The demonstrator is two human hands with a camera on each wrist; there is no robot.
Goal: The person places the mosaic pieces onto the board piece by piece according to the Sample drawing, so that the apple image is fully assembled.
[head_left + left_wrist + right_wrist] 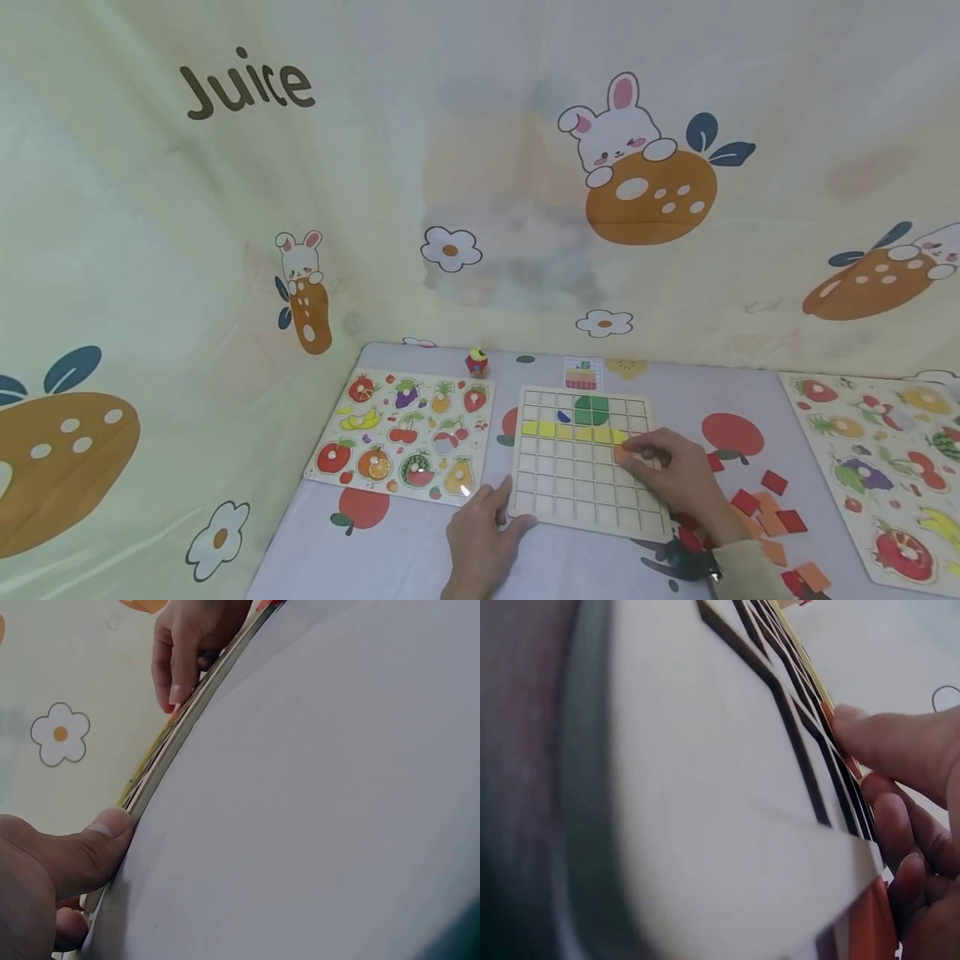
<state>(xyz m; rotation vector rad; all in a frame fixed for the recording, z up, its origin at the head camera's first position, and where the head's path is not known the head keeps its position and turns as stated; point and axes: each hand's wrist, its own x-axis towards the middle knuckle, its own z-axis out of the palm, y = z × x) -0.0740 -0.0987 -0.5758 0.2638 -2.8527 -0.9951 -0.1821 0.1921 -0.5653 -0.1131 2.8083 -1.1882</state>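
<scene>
"How many hands are at work over there?"

"Two. The left hand [483, 537] pinches the near left corner of the one grid board [573, 483], thumb by the near edge. The right hand [678, 475] is over the board's right side, thumb and fingertips gripping a single orange piece [622, 455]."

"Where is that piece, exactly?"

"At the grid, just on the near side of the yellow row [565, 431], towards its right end."

"And how many yellows?"

"Six that I can see, side by side; the right hand covers the spot past the sixth. On their far side there's one small blue piece [563, 416], and right of it a green patch [592, 410] over four cells. One piece or several, I can't tell."

"What about the loose ones?"

"On the table [585, 575], right of the grid: at least four red pieces [774, 482] and at least four loose orange pieces [770, 522]. They overlap, so I won't swear to a total."

"Anything around them?"

"Two fruit boards: the left fruit board [378, 437], with eleven large fruits, and the right fruit board [862, 537]. One small red toy [477, 363] stands by the left one's far right corner, and one picture card [582, 373] lies just beyond the grid's far edge."
</scene>
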